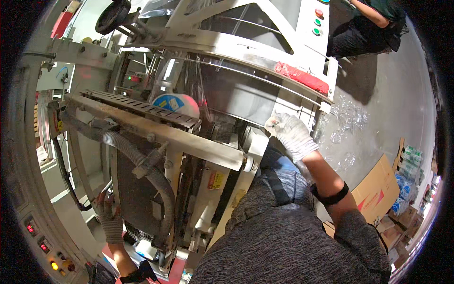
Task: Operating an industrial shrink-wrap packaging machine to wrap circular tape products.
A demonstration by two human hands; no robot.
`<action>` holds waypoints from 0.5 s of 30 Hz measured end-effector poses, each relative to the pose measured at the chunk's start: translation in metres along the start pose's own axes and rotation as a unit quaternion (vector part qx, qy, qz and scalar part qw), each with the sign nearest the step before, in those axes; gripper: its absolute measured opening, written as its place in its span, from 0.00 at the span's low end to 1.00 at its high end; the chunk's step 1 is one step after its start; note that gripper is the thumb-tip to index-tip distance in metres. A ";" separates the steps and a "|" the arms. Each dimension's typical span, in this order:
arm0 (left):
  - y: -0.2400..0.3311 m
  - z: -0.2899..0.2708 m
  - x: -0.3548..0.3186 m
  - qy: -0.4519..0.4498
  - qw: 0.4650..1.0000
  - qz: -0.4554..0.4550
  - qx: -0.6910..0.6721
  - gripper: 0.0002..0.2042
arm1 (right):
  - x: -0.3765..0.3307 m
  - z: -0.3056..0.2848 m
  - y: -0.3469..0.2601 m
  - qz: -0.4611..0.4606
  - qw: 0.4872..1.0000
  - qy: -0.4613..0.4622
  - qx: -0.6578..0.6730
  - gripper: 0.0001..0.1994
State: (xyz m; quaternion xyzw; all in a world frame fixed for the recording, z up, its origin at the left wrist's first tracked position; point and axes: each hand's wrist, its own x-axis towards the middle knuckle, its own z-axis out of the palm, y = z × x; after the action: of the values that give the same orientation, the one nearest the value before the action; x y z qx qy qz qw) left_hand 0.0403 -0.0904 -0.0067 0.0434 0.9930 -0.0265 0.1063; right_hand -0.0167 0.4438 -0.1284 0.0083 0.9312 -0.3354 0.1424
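Left of the machine (198,118) we see a control panel (45,246); a ribbed hose (142,165) crosses its front, and cardboard boxes (378,189) stand to its right. It is pale metal, worn. Our gloved left hand (109,213) grips its lower frame; our gloved right hand (291,132) rests curled on its right edge.

Left hand (108,213) is placed low on machine frame (156,130), left of hose (142,165). Right hand (291,132) is set on machine's right edge. Cardboard box (378,187) is located right, on floor (397,94).
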 end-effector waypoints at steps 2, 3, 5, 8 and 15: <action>0.003 0.001 0.003 0.010 0.995 -0.018 -0.097 0.19 | 0.010 0.001 -0.002 0.020 0.999 -0.020 0.032 0.10; 0.006 0.001 0.005 0.008 0.995 -0.019 -0.096 0.19 | 0.015 0.003 -0.003 0.020 0.999 -0.022 0.032 0.10; 0.010 -0.002 0.013 -0.028 0.998 0.002 -0.062 0.22 | 0.025 0.009 -0.004 0.030 0.995 0.030 0.090 0.12; 0.027 -0.009 0.028 -0.046 0.999 0.020 0.022 0.25 | 0.046 0.026 0.013 0.074 0.970 0.043 0.227 0.16; 0.083 0.004 0.085 -0.020 0.985 0.155 -0.067 0.40 | 0.071 0.025 -0.007 0.144 0.938 0.032 0.315 0.32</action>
State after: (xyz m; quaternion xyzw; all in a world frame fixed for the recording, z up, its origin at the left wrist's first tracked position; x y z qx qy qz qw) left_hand -0.0337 -0.0017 -0.0322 0.1890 0.9715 0.0561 0.1318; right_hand -0.0792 0.4168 -0.1619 0.1974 0.7709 -0.5870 0.1489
